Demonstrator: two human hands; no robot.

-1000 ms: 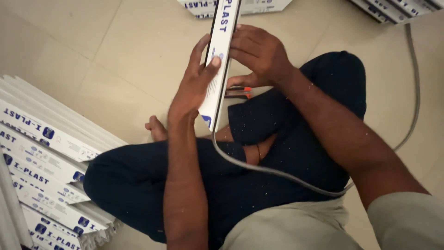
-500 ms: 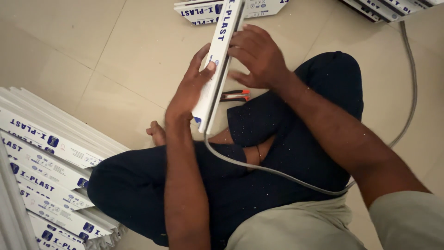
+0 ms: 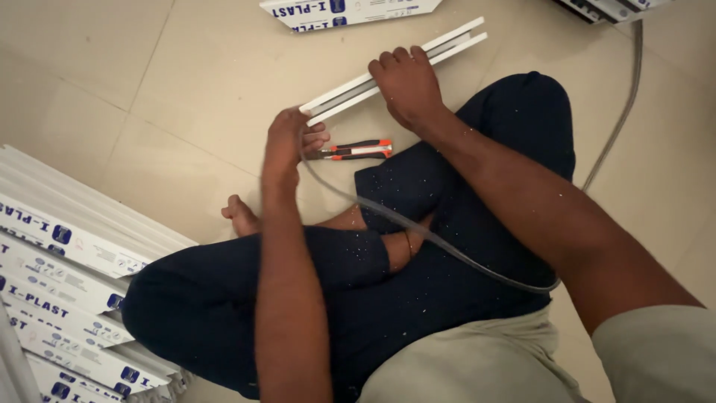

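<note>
The floor [image 3: 149, 89] was pale tile, and the person sat on it cross-legged in dark trousers [image 3: 447, 283]. Well away from both hands, out past the left knee, lay a stack of white boxed strips [image 3: 60, 254]; another box [image 3: 350, 11] lay beyond the grip, on the far side of the held piece.

The channel [image 3: 447, 48], a long white plastic strip, lay between the two hands with its long axis running from the left hand up and away past the right. The right hand [image 3: 406, 86] was closed over its middle from above, fingers wrapped across it. The left hand [image 3: 287, 145] was curled at its near end, where a grey cable [image 3: 418, 231] met it; the cable trailed back across the lap. Whether the left fingers pinched cable or channel could not be told.

Just below the grip lay an orange-and-black cutter [image 3: 354, 151], nearer the left hand, touched by neither.
</note>
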